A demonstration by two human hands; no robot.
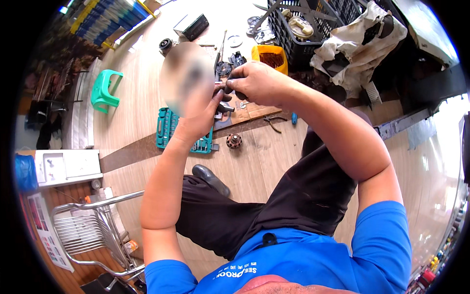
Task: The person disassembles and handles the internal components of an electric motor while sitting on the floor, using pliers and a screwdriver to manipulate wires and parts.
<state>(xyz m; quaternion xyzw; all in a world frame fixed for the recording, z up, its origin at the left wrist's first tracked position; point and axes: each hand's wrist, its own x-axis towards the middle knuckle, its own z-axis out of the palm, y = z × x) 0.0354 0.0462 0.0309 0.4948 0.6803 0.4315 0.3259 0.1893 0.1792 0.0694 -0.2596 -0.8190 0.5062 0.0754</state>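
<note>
My left hand [199, 111] and my right hand [259, 84] come together over a board [254, 115] on the floor. The right fingers pinch a small part that I cannot make out, its end dark and reddish. My left thumb and fingers close on the same spot from the other side; a blurred patch hides much beyond this hand. Just beneath lies a dark cylindrical piece [225, 107]. An open teal socket set case [167, 128] sits under my left wrist. A copper-wound motor rotor [234, 141] stands nearer to me, with pliers [274, 122] to its right.
A yellow bin [285, 66] holding copper-coloured pieces and a black crate [279, 36] stand beyond my right hand. Dark motor parts [224, 68] lie past the hands. A blue-handled tool [294, 118] is near my right forearm. Farther left stands a green stool [100, 93].
</note>
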